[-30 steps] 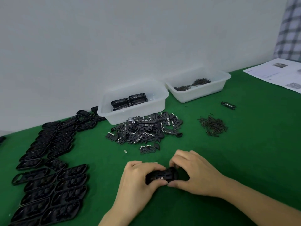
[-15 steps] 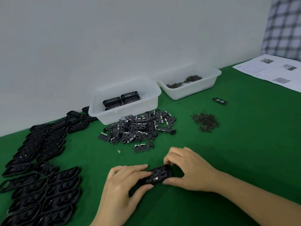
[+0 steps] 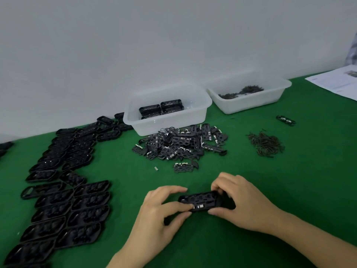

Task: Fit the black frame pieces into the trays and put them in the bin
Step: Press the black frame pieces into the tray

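While both of your hands meet low in the middle of the green desk point(image 3: 289, 180), they hold one black tray point(image 3: 201, 201) between them. Your left hand point(image 3: 160, 215) pinches its left end, with the thumb on the near edge and the first finger curled over the far edge. Your right hand point(image 3: 241, 202) pinches its right end the same way, thumb near and fingers bent over the top. So each grip is closed on that tray. A black frame piece with small silver bits lies in the tray, but you cannot tell if it sits all the way down.

Just past your hands, one loose frame piece point(image 3: 185, 167) lies alone, with one tiny silver bit point(image 3: 156, 168) beside it. Behind that is one big pile of frame pieces point(image 3: 181, 145), too many to count.

Two white bins stand by the wall. The left bin point(image 3: 168, 111) holds about four filled trays in two short stacks. The right bin point(image 3: 249, 95) holds small dark pins.

One heap of dark pins point(image 3: 265, 145) lies right of the pile, and one lone black part point(image 3: 286, 120) lies beyond it. Rows of empty trays point(image 3: 69, 206) run down the left side, more than twenty. One sheet of paper point(image 3: 336, 82) lies at the far right.
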Available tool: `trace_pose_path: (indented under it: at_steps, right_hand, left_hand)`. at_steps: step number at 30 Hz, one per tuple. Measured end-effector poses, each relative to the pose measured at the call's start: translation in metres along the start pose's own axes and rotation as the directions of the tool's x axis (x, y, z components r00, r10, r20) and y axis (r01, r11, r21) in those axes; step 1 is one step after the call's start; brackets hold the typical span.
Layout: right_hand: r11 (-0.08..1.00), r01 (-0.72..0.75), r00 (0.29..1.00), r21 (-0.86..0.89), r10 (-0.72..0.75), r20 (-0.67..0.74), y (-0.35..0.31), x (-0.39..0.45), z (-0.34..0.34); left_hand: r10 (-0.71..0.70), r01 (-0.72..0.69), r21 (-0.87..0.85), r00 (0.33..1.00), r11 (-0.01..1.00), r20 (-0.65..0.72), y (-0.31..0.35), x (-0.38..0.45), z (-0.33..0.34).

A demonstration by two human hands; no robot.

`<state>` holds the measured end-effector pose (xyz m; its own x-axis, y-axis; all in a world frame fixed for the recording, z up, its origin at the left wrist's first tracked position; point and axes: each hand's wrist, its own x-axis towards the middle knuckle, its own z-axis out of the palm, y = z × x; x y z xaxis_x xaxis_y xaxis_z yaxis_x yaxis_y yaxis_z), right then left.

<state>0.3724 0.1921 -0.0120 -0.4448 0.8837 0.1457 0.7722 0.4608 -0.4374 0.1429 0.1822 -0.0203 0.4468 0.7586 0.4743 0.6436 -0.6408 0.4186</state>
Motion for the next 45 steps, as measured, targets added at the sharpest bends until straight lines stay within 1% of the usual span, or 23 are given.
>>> trace_pose_path:
  at_steps: [4,7,11,16,21,25,28,30,32,33,34,36,37,38,41,45]
  right_hand:
    - [1.000,0.005,1.000,0.008,-0.005,-0.004,-0.005,-0.001,0.003]
    - [1.000,0.017,1.000,0.009,-0.017,-0.006,-0.007,-0.002,0.004]
    - [0.999,0.035,0.999,0.035,-0.035,-0.004,-0.009,-0.001,0.004]
    - [0.995,0.045,0.999,0.092,-0.044,-0.012,-0.007,0.001,0.004]
    - [0.987,0.022,0.999,0.162,-0.016,-0.037,-0.006,0.003,0.004]
    - [0.986,-0.006,0.999,0.165,0.011,-0.032,-0.006,0.005,0.006]
    - [0.991,0.007,1.000,0.137,-0.003,-0.028,-0.009,0.004,0.007]
    - [0.985,0.007,0.999,0.172,0.001,-0.047,-0.009,0.004,0.006]
    - [0.969,-0.014,0.994,0.245,0.041,-0.104,-0.004,0.005,0.000]
    - [0.970,-0.030,0.985,0.241,0.069,-0.159,0.003,0.005,-0.005]
    - [0.981,-0.052,0.969,0.189,0.096,-0.227,0.013,0.006,-0.012]
    - [0.989,-0.147,0.922,-0.010,0.134,-0.364,0.039,0.005,-0.032]
    - [0.973,-0.213,0.896,-0.091,0.157,-0.416,0.053,0.004,-0.042]
    - [0.953,-0.273,0.871,-0.132,0.186,-0.455,0.065,0.002,-0.051]
    - [0.918,-0.370,0.823,-0.140,0.254,-0.508,0.088,-0.007,-0.064]
    - [0.913,-0.363,0.830,-0.184,0.227,-0.510,0.095,-0.002,-0.066]
  left_hand:
    - [0.002,0.001,-0.037,0.998,0.999,0.069,0.001,-0.001,0.001]
    - [-0.003,0.009,-0.061,0.996,0.998,0.086,0.000,-0.002,0.000]
    - [0.044,-0.037,-0.064,0.993,0.997,0.110,-0.003,-0.003,-0.003]
    - [0.091,-0.090,-0.016,0.989,0.996,0.118,-0.003,-0.005,-0.006]
    - [0.085,-0.087,0.011,0.989,0.996,0.120,-0.001,-0.006,-0.007]
    - [0.078,-0.079,0.000,0.990,0.997,0.116,0.000,-0.006,-0.008]
    - [0.081,-0.080,-0.014,0.990,0.997,0.114,-0.001,-0.006,-0.008]
    - [0.094,-0.092,-0.026,0.990,0.995,0.106,-0.002,-0.005,-0.007]
    - [0.094,-0.092,-0.031,0.991,0.995,0.091,-0.003,-0.005,-0.005]
    - [0.086,-0.083,-0.038,0.993,0.996,0.083,-0.003,-0.005,-0.005]
    - [0.076,-0.073,-0.042,0.994,0.996,0.077,-0.003,-0.005,-0.005]
    - [0.058,-0.056,-0.036,0.995,0.998,0.077,-0.001,-0.004,-0.006]
    - [0.049,-0.046,-0.033,0.996,0.998,0.080,0.000,-0.003,-0.007]
    - [0.038,-0.036,-0.033,0.996,0.999,0.084,0.001,-0.003,-0.007]
    - [0.014,-0.011,-0.039,0.996,0.999,0.090,0.002,-0.003,-0.008]
    - [0.006,-0.003,-0.031,0.996,1.000,0.084,0.000,-0.004,-0.008]
